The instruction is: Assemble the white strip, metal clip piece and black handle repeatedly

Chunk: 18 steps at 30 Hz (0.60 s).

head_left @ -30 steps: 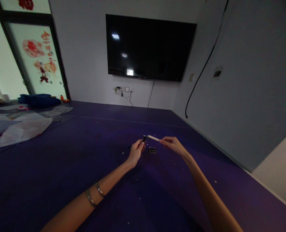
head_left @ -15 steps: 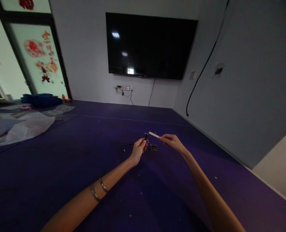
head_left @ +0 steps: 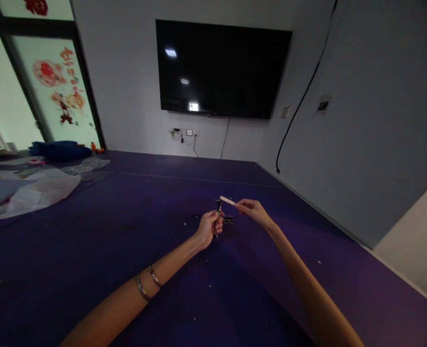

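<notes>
My left hand [head_left: 209, 227] is closed around a slim dark tool with a silvery part [head_left: 219, 206], held upright. Its small head sticks up above my fingers and is too small to make out. Pinched in my right hand [head_left: 252, 212] is a pale, whitish stick [head_left: 227, 200], pointing left. The stick's far end is close beside the tool's head; I cannot tell whether they touch. Just right of my left hand, a small dark flat item with light marks [head_left: 229, 220] lies on the purple surface. A thin black piece [head_left: 196, 216] lies left of the hand.
Small white bits are scattered over the purple surface [head_left: 144, 270]. Clear plastic sheeting [head_left: 43, 195] and a dark blue cloth bundle [head_left: 61, 150] lie at left. A television [head_left: 224, 70] hangs on the far wall, and a black cable [head_left: 302, 103] runs down the right wall.
My left hand has tilted, so more of the tool shows below the fist. My right hand and the stick have shifted slightly left. The view has turned a little.
</notes>
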Available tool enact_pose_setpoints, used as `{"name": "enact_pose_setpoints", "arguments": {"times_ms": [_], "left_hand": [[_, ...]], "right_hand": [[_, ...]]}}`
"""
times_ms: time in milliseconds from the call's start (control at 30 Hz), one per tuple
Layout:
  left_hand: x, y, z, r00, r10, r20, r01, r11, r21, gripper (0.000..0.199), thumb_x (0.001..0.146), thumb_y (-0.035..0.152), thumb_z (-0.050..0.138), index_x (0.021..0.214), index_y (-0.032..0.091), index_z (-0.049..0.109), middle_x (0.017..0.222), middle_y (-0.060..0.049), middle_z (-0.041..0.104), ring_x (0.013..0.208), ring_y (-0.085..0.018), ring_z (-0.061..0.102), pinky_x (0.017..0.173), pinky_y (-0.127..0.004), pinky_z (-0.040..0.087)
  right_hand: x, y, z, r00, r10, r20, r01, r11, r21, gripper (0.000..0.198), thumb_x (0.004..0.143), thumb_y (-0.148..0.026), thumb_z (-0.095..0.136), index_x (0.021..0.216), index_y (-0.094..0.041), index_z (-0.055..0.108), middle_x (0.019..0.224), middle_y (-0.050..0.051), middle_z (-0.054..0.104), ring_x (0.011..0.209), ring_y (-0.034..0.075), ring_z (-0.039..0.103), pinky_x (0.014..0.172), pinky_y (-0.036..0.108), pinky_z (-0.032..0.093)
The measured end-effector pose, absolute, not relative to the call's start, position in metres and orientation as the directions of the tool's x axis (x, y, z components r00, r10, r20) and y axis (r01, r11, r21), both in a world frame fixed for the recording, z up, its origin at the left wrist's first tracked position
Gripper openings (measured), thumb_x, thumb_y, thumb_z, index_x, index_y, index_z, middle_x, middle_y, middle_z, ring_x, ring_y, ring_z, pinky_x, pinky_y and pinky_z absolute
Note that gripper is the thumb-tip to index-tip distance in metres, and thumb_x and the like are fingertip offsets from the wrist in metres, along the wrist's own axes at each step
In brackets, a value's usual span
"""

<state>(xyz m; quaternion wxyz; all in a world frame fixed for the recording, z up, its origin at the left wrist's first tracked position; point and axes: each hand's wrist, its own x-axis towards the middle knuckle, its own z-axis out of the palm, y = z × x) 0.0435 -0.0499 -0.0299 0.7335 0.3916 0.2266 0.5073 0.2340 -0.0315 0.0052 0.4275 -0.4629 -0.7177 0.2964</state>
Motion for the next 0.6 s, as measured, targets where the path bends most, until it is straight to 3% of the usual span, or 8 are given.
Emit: {"name": "enact_pose_setpoints", "arguments": {"times_ms": [600], "left_hand": [[0.0435,-0.0504,-0.0310,0.402,0.915,0.043,-0.558,0.207,0.804,0.010,0.080,0.020,0.048,0.074,0.011,0.051,0.053,0.005,0.037,0.038,-0.003,0.027,0.037,-0.016,0.018]], "right_hand": [[0.2377,-0.0256,-0.0043,-0.188,0.926,0.328,0.423,0.377,-0.824,0.036,0.069,-0.051,0.060,0.073,-0.015,0.064,0.059,-0.001,0.054,0.053,0.010,0.045,0.051,0.023,0.034]]}}
